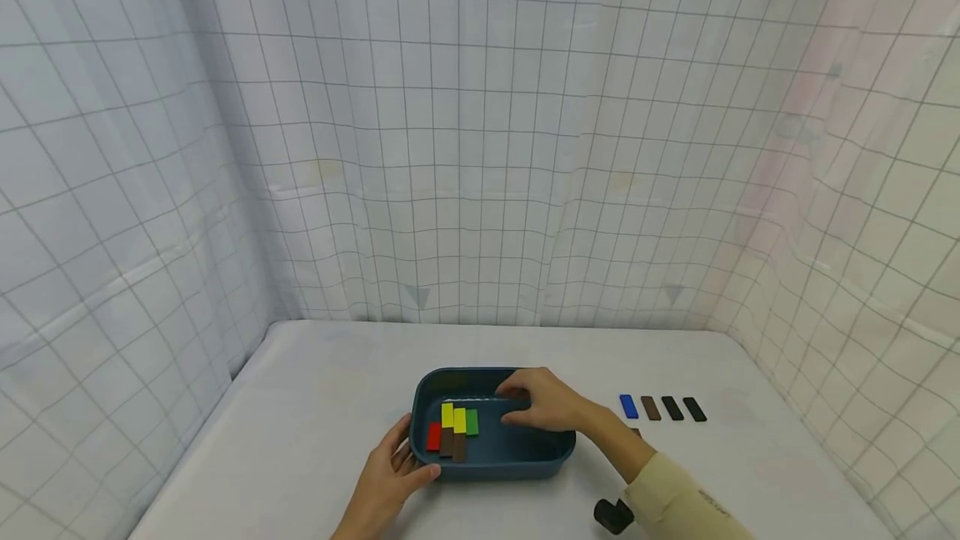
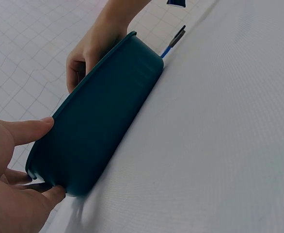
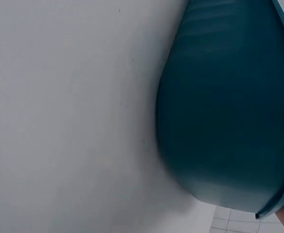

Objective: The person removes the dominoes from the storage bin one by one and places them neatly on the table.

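Note:
A dark teal plastic tub (image 1: 510,471) rests on the white table. My left hand (image 1: 386,473) grips its left end, the thumb on the rim and the fingers against the outer wall. Inside, at the left, lie a red tile (image 1: 433,437), two yellow tiles (image 1: 447,415), a green tile (image 1: 472,422) and two brown tiles (image 1: 446,442). My right hand (image 1: 546,400) reaches over the right part of the tub, thumb and fingers apart with nothing visible between them. In the left wrist view the tub (image 2: 103,107) hides those fingertips.
Right of the tub, a blue tile (image 1: 628,406), a brown tile (image 1: 650,408) and two black tiles (image 1: 672,408) lie in a row. Another brown piece (image 1: 636,432) shows partly behind my right wrist. A black object (image 1: 613,516) sits beside the right sleeve. Gridded white curtains (image 1: 480,190) enclose the table.

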Motion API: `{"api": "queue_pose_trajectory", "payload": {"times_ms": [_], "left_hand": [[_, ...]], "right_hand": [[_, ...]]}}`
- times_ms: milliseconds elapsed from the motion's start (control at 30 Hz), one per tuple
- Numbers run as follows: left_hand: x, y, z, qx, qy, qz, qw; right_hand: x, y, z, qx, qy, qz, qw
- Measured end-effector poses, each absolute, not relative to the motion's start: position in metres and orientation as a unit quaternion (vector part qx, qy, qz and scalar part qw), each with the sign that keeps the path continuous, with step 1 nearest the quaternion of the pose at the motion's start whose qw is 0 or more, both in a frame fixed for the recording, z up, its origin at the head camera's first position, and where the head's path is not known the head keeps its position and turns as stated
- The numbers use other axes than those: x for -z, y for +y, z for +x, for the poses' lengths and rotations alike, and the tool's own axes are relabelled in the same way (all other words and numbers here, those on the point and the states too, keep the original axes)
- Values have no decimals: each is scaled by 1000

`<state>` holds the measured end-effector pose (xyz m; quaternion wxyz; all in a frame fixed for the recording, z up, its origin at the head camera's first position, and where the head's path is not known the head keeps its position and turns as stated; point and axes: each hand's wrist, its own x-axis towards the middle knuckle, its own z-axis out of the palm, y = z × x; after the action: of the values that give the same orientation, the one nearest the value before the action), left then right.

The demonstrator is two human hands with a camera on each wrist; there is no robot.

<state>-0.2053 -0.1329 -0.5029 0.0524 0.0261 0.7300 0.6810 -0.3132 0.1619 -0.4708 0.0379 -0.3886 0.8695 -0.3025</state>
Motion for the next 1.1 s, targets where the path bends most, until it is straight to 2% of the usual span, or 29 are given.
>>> {"api": "queue_pose_trajectory", "payload": {"times_ms": [633,1100], "left_hand": [[502,-132,-207,-682,728,32,61],[502,-134,-207,-682,728,30,60]], "right_hand": [[497,121,-324,257,884,-385,69],[501,113,-327,231,898,-367,68]]}}
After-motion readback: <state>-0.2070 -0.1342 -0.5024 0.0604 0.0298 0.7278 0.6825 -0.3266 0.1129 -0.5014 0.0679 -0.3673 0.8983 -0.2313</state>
